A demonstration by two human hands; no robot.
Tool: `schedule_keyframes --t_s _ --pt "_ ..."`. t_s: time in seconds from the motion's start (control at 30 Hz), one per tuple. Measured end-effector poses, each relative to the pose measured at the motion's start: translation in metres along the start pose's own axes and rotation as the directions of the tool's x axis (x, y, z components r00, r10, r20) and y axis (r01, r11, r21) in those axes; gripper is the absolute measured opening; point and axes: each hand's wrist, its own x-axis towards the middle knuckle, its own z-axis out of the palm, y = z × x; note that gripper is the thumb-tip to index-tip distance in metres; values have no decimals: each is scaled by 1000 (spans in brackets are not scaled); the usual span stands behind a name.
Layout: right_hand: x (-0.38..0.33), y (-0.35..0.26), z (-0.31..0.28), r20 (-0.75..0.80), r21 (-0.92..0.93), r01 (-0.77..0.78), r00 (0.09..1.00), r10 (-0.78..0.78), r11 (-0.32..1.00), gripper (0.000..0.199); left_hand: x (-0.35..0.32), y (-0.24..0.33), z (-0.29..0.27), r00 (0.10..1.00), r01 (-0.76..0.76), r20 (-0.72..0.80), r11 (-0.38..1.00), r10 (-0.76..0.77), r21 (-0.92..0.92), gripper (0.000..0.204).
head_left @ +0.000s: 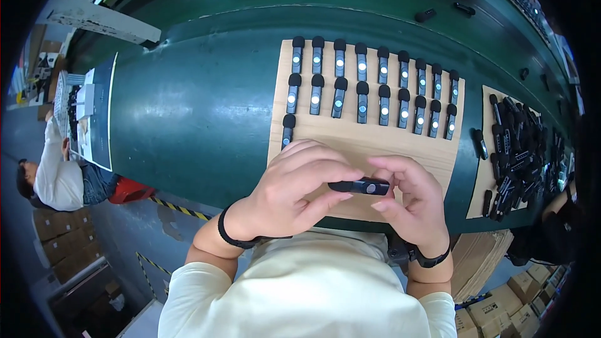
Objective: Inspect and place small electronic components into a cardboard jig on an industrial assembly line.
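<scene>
"Where's the black mini microphone (359, 186)?"
"Over the tan board (375, 142): left hand (285, 181) pinches one end, right hand (418, 200) curls round the other, pressure unclear."
"Advice?"
"Keep its round button (371, 188) uncovered."

This looks like a factory workshop, an assembly floor by the evidence. A long green workbench (188, 100) carries small black devices (362, 66) in neat rows on a tan board (369, 138), with a heap of similar pieces (516, 150) beyond it. A co-worker (59, 184) sits at the far left. Yellow-and-black striped tape (181, 208) marks the floor, and brown cartons (494, 307) (plain shipping boxes, mostly) stand at lower right.
</scene>
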Motion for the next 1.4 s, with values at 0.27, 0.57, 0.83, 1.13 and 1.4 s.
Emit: schedule_keyframes --t_s 0.27,0.57,0.83,1.13,1.4 --pt "4 6 7 -101 -180 291 945 -312 940 30 4 10 -5 996 89 13 996 -89 -7 32" --pt "6 0 11 -105 -239 306 935 -338 921 35 0 8 -3 996 85 -8 996 -85 -40 31" --pt "8 3 12 -104 -278 389 897 -430 878 38 0 8 -4 1000 27 -15 1000 -27 -15 29" --pt "9 2 12 -104 -309 401 887 -450 862 39 1 6 -2 1000 -4 -29 1000 3 -7 28" --pt "10 5 11 -78 -319 424 879 -470 847 37 1 7 3 997 4 -82 997 -10 -72 29"
